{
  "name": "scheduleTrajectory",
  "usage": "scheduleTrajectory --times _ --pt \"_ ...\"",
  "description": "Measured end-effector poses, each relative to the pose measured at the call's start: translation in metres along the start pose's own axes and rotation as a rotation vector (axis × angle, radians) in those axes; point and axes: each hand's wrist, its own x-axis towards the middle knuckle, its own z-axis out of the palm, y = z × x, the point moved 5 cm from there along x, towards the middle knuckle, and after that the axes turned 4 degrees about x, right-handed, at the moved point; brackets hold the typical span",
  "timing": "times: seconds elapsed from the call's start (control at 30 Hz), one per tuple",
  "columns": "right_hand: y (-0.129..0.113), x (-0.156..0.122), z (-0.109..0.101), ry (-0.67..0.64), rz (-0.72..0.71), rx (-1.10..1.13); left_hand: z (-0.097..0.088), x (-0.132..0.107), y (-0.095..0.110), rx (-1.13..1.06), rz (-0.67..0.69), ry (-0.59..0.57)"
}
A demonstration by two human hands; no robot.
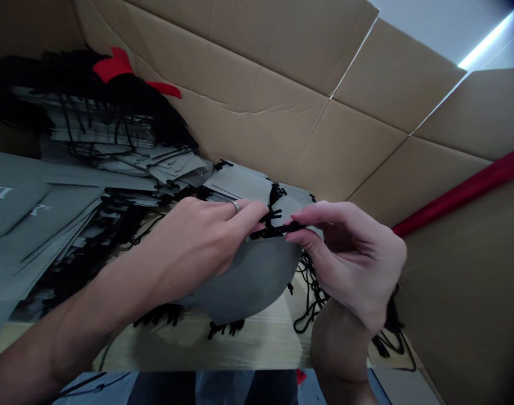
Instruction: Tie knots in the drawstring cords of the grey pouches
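A grey paper bag point(252, 275) bows outward in front of me, with its edge at my fingers. My left hand point(210, 230), a ring on one finger, is closed at the bag's upper edge; its fingertips are partly hidden. Between thumb and forefinger, my right hand point(350, 253) pinches a black cord point(297, 226) just above that edge. More black cord ends point(274, 212) stick up between the two hands. Behind them lie flat grey bags point(240, 183) with black cords.
Stacked grey bags point(16, 191) with white lettering lie at the left. Behind them rises a pile of black cords point(156, 107) with a red strip point(116, 66). Loose cords point(311, 298) lie on the pale tabletop point(257, 349). Cardboard walls point(240, 73) enclose the back and right.
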Motion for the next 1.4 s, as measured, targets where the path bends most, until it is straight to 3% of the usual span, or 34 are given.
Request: scheduleTrajectory --times 0.33,0.63,0.93,1.4 --pt "0.009 -0.003 0.003 0.045 0.017 -0.049 0.000 0.003 0.006 0.095 0.047 0.028" --pt "0.008 -0.002 0.002 0.005 0.030 -0.069 -0.001 -0.005 0.004 0.090 0.062 0.058" --pt "0.002 0.000 0.003 -0.031 -0.053 -0.089 -0.002 -0.003 0.003 0.033 0.018 0.019" --pt "0.001 0.001 0.003 -0.025 -0.051 -0.159 -0.002 -0.003 0.004 0.037 0.018 0.008"
